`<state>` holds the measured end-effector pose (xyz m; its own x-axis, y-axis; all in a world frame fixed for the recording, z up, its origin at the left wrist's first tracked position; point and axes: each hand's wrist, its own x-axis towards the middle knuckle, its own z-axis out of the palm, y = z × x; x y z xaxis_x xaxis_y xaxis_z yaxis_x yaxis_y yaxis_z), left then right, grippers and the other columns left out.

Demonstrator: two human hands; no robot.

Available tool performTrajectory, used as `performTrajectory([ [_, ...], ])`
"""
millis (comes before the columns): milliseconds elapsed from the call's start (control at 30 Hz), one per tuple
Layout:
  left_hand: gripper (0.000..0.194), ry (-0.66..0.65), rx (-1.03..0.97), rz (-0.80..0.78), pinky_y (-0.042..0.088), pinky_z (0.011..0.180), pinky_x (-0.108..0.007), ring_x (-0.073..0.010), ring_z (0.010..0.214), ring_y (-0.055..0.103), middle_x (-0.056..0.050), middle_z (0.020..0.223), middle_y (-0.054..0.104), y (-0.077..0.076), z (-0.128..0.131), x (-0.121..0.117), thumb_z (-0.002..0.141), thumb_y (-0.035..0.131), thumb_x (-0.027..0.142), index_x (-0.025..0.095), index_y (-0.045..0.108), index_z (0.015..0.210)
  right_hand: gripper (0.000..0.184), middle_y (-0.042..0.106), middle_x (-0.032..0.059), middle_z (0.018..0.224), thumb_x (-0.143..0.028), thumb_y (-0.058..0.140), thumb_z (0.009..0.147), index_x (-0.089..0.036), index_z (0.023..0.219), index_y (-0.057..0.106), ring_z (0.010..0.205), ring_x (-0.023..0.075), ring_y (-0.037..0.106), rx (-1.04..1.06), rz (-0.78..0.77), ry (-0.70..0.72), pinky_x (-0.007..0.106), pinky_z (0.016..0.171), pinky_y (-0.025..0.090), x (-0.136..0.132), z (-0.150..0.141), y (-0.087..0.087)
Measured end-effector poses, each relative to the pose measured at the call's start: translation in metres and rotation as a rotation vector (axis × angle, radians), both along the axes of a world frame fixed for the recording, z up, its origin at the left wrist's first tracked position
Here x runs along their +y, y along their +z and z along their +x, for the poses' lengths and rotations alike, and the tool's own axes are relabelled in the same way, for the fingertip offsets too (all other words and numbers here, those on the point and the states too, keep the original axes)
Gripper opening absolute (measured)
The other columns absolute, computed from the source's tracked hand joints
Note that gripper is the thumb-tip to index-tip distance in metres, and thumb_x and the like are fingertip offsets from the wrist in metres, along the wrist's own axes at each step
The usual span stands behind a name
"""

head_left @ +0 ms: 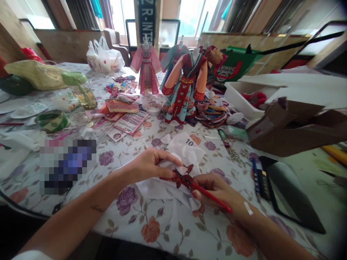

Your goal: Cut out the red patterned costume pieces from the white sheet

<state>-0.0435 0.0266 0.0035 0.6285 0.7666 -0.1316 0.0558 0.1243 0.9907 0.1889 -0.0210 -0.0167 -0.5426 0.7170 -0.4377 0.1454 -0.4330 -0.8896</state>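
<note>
Between thumb and fingers, my left hand [153,164] pinches a small dark red patterned cloth piece [179,179]. My right hand [213,187] is closed around red-handled scissors [210,198], whose dark blades lie against the red piece. Whether the blades are cutting through it cannot be made out. Crumpled white fabric [154,189] lies under both hands, and beyond them is a white sheet [187,144] marked "10". Part of the scissors' handle is hidden by my right fingers.
Dressed doll forms [183,94] stand at the back among fabric scraps [121,106]. On the right are an open cardboard box [292,126], a white foam box [238,99] and a dark tablet [292,195]. Green tape [52,121] and a bottle [84,92] sit left.
</note>
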Motion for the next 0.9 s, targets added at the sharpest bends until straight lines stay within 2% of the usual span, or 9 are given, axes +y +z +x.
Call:
performTrajectory([
  [133, 0.029, 0.004, -0.013, 0.002, 0.049, 0.072, -0.023, -0.0135, 0.084, 0.061, -0.001, 0.091, 0.066, 0.0001, 0.0005, -0.0001, 0.067, 0.075, 0.018, 0.018, 0.074, 0.096, 0.043, 0.036, -0.0081, 0.047, -0.047, 0.078, 0.064, -0.017, 0.056, 0.048, 0.041, 0.0062, 0.041, -0.050, 0.041, 0.001, 0.016, 0.038, 0.039, 0.0005, 0.0011, -0.0025],
  [467, 0.029, 0.022, -0.010, 0.014, 0.049, 0.075, -0.024, -0.0142, 0.086, 0.060, -0.002, 0.091, 0.066, -0.0004, 0.0008, 0.0000, 0.066, 0.075, 0.017, 0.018, 0.074, 0.096, 0.043, 0.031, -0.0084, 0.047, -0.043, 0.079, 0.062, -0.017, 0.053, 0.046, 0.039, 0.0044, 0.034, -0.040, -0.011, -0.013, 0.013, 0.031, 0.026, -0.0001, -0.0043, 0.0061],
  [633, 0.030, 0.017, -0.007, 0.015, 0.048, 0.076, -0.025, -0.0145, 0.087, 0.059, -0.002, 0.092, 0.065, -0.0011, 0.0007, 0.0000, 0.067, 0.075, 0.018, 0.018, 0.073, 0.097, 0.042, 0.033, -0.0085, 0.046, -0.042, 0.080, 0.062, -0.017, 0.053, 0.048, 0.039, 0.0043, 0.035, -0.033, -0.018, -0.023, 0.014, 0.033, 0.031, -0.0001, -0.0033, 0.0042],
  [733, 0.030, 0.012, 0.003, 0.019, 0.048, 0.074, -0.025, -0.0147, 0.087, 0.059, -0.002, 0.089, 0.065, -0.0017, 0.0002, 0.0002, 0.067, 0.075, 0.019, 0.018, 0.073, 0.098, 0.043, 0.034, -0.0084, 0.044, -0.043, 0.080, 0.062, -0.017, 0.052, 0.047, 0.038, 0.0046, 0.036, -0.048, -0.016, -0.027, 0.014, 0.031, 0.030, 0.0000, -0.0040, 0.0054],
  [900, 0.031, 0.006, -0.004, 0.025, 0.048, 0.074, -0.025, -0.0146, 0.086, 0.059, -0.002, 0.089, 0.065, -0.0023, -0.0004, -0.0001, 0.067, 0.075, 0.020, 0.018, 0.073, 0.098, 0.039, 0.042, -0.0060, 0.046, -0.042, 0.080, 0.062, -0.017, 0.053, 0.051, 0.044, 0.0087, 0.050, -0.049, -0.022, -0.036, 0.015, 0.032, 0.031, -0.0009, -0.0044, 0.0067],
])
